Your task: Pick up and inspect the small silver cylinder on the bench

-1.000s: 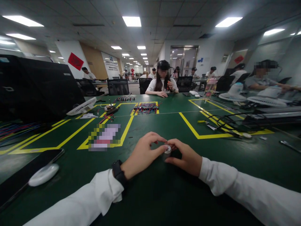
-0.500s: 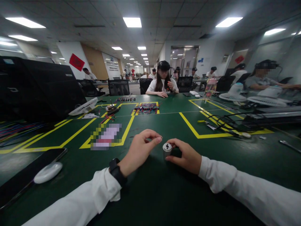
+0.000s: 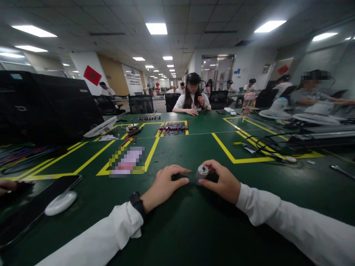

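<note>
My right hand (image 3: pixel 223 181) grips a small silver cylindrical motor (image 3: pixel 202 173) between thumb and fingers. The motor is slightly tilted over the green table, and dark marks or holes show on its round top. I cannot make out whether its base touches the table. To the left of it, a short gap away, is my left hand (image 3: pixel 168 181). Its thumb and fingers are apart, with nothing visible between them. A black watch (image 3: pixel 137 203) is on the left wrist.
A dark phone (image 3: pixel 41 210) and a white oval object (image 3: pixel 61 203) lie at left. Another person's hand (image 3: pixel 6 186) enters there. Bundled wires (image 3: pixel 173 128) lie ahead, black cables (image 3: pixel 263 146) at right, and a wrench (image 3: pixel 342 173) at the right edge. A person (image 3: pixel 192 96) sits opposite.
My left thumb and fingers have moved from a pinch to apart. My right hand has shifted slightly right with the motor, which now tilts more. Another person's hand has appeared at the left edge.
</note>
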Tool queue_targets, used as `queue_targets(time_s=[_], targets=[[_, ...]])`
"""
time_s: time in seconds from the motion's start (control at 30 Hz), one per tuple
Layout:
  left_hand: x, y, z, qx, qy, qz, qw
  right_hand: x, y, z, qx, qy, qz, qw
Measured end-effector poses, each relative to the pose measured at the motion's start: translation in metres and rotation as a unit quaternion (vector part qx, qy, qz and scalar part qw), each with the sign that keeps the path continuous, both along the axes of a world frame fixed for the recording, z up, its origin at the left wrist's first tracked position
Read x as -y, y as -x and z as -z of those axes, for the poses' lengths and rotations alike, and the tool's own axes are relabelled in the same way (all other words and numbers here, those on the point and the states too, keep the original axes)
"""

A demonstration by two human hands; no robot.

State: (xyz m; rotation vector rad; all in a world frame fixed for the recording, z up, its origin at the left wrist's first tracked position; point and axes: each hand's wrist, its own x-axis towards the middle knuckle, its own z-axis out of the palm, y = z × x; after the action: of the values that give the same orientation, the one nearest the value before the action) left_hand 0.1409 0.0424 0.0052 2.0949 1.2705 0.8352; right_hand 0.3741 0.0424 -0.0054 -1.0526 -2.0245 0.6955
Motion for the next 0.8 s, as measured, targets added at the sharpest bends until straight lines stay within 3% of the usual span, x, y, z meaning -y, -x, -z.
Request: queue_targets(time_s=[0.1,0.17,0.33,0.43,0.5,0.6,0.67,0.73,0.8], targets=[[0.005,0.015,-0.002,0.040,0.011,-0.027,0.999,-0.006,-0.030,0.002,-0.052,-0.009,0.115,0.992],[0.010,0.032,-0.001,0.068,0.025,-0.063,0.995,-0.012,-0.066,0.004,-0.015,-0.043,0.203,0.978],[0.029,0.097,0.008,0.169,0.088,-0.193,0.962,-0.014,-0.186,0.016,0.121,-0.098,0.403,0.902],[0.039,0.138,0.014,0.238,0.109,-0.262,0.929,-0.004,-0.247,0.023,0.163,-0.054,0.457,0.873],[0.043,0.158,0.016,0.301,0.138,-0.291,0.898,0.003,-0.268,0.024,0.193,-0.033,0.464,0.864],[0.045,0.170,0.013,0.374,0.156,-0.329,0.853,0.013,-0.257,0.018,0.267,-0.156,0.473,0.825],[0.044,0.168,0.010,0.388,0.155,-0.336,0.844,0.016,-0.220,0.011,0.299,-0.280,0.411,0.814],[0.043,0.162,0.008,0.373,0.153,-0.326,0.855,0.018,-0.165,0.004,0.288,-0.326,0.272,0.859],[0.044,0.157,0.006,0.352,0.150,-0.319,0.867,0.017,-0.103,0.001,0.261,-0.260,0.121,0.922]])
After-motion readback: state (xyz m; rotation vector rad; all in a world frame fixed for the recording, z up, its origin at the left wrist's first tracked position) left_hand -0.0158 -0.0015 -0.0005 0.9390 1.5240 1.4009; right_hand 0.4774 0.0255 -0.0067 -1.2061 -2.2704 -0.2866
